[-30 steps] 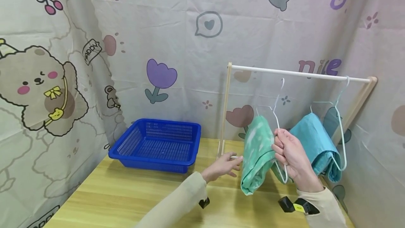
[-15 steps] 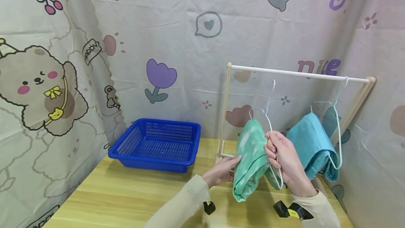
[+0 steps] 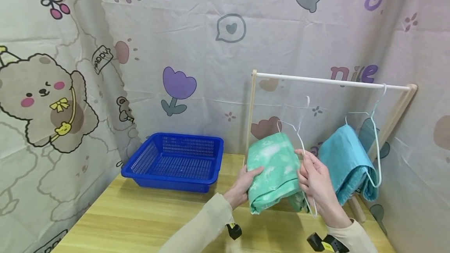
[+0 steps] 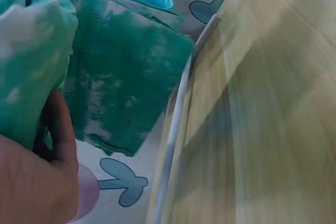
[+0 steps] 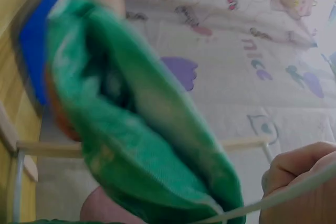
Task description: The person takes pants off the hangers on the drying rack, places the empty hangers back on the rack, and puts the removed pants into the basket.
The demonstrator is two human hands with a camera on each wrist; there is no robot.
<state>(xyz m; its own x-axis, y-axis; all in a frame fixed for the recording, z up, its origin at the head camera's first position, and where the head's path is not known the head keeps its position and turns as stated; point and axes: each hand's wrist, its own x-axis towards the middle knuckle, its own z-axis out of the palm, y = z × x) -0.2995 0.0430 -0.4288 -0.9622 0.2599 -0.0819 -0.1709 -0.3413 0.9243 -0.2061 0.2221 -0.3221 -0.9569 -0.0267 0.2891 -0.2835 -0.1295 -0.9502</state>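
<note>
A folded green-and-white tie-dye garment (image 3: 270, 167) hangs over a white clothes hanger (image 3: 300, 135) in the head view. My right hand (image 3: 316, 180) grips the side of that hanger, whose hook stands in front of the rack and below its rail. My left hand (image 3: 242, 184) holds the garment's left edge, thumb on the near face and fingers behind. In the left wrist view, the garment's lower folds (image 4: 126, 77) spread beyond the left hand (image 4: 42, 182). From the right wrist, an open fold of the garment (image 5: 152, 145) shows, with the right hand (image 5: 304, 182) at the corner.
Behind stands a clothes rack with a white rail (image 3: 316, 80) and wooden legs. A blue garment (image 3: 346, 159) hangs from it on another hanger (image 3: 377, 143) at the right. A blue perforated basket (image 3: 172, 182) sits on the wooden table (image 3: 140, 214), left of the rack.
The left hand has come to the garment's left edge and taken hold of it. The garment has turned its broad face toward me. Hanger and right hand have shifted left and slightly down.
</note>
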